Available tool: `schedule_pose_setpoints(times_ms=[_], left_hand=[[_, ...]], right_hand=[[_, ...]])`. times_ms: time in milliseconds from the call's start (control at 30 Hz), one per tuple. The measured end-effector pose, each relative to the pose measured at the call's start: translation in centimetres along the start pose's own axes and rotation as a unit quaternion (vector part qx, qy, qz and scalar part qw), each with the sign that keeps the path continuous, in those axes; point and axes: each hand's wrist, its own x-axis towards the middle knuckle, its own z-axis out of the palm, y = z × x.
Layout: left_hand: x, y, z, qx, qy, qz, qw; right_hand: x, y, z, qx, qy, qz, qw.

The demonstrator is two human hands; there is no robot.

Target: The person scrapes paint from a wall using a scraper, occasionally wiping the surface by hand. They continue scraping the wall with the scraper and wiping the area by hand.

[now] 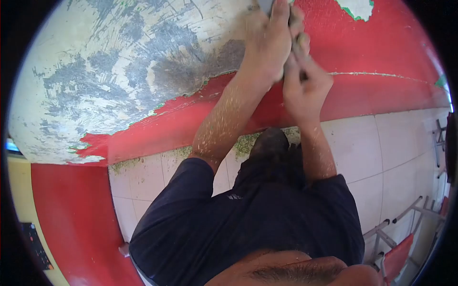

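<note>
At the top of the head view, my left hand (271, 45) and my right hand (307, 88) are close together against the wall. Both are closed around a scraper (265, 5), and only a bit of its flat grey blade shows past my left fingers. Its handle is mostly hidden by my hands. Behind them is a wall (372, 50) with red paint. Left of my hands lies a large bare patch (119, 71), whitish and grey with scratch marks and a ragged green-edged border. Pale flakes cling to both forearms.
Green and pale paint crumbs (245, 145) lie along the wall's foot on the tiled floor (358, 148). My dark shoe (269, 141) stands close to the wall. Metal-framed chairs (398, 252) are at the right edge. A red and cream wall (76, 214) rises at left.
</note>
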Motion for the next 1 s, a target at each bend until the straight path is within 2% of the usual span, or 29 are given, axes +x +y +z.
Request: schedule_pose_setpoints(times_ms=[100,200,267,367,500,633,733,833,933,1000], left_hand=[[-2.9,-1.6,0.5,-0.03,0.072,-0.076,0.994],[-2.3,-0.2,1.1,-0.052,0.041,-0.093,0.993],[-1.6,-0.3,0.9,-0.071,0.006,-0.078,0.994],[-3.0,-1.5,0.4,-0.106,-0.015,-0.167,0.98],[0.3,0.3,2.1,-0.055,-0.054,-0.051,0.996],[-1.9,-1.2,1.3,-0.159,-0.033,-0.141,0.977],[-1.3,-0.1,2.2,-0.094,-0.031,-0.088,0.991],[-0.4,0.7,2.8,-0.091,0.014,-0.078,0.993],[-0.3,-1.9,0.9,-0.114,-0.008,-0.08,0.99],[-1.3,-2.5,0.8,-0.12,0.016,-0.084,0.989]], right_hand=[[-0.6,1.1,-0.6,-0.093,0.011,-0.092,0.991],[-0.3,-0.1,-0.4,-0.036,0.027,-0.048,0.998],[-0.8,0.7,-0.3,-0.114,0.03,-0.087,0.989],[-1.7,0.5,-0.8,-0.171,0.046,-0.121,0.977],[0.5,0.4,-0.7,-0.187,0.072,-0.151,0.968],[0.0,-0.3,-1.1,-0.211,0.073,-0.169,0.96],[0.8,-0.9,-1.5,-0.218,0.058,-0.145,0.963],[1.4,-1.0,-1.3,-0.172,0.046,-0.106,0.978],[1.1,-0.6,-1.8,-0.169,0.027,-0.128,0.977],[0.2,-0.5,-2.2,-0.164,0.007,-0.108,0.981]])
